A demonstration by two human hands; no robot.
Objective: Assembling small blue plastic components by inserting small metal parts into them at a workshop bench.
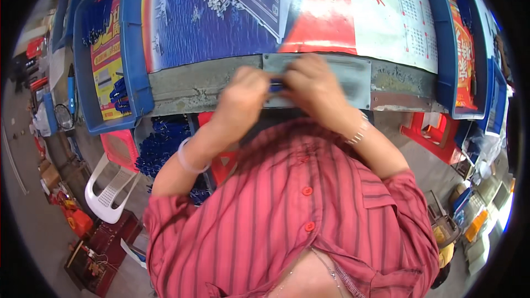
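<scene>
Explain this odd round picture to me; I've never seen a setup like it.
There is no machine: these are a person's own bare hands. The one picture comes from a wide fisheye camera on their head, looking down, so straight edges bend near the rim. The left hand and right hand are close together at the near edge of a table, over a grey metal plate. Both seem to pinch a small dark blue thing, too blurred to identify. Beyond it lies a printed covering, with a blue bin to the left and another to the right.
</scene>
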